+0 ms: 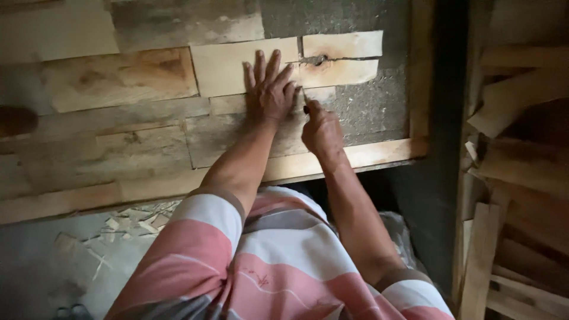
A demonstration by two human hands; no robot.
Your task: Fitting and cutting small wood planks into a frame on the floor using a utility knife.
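A left hand (pixel 269 89) lies flat, fingers spread, on a pale wood piece (pixel 228 66); just right, the right hand (pixel 322 127) pinches a small dark tool (pixel 306 109) against the wooden panel (pixel 118 142).

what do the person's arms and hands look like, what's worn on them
Both arms are bare from above the elbow down. The left hand and right hand wear no gloves, and no rings or watch show. Each upper arm ends in the short sleeve of a striped pink, white and grey shirt, with a darker band at the cuff. The shirt fabric looks soft and loose.
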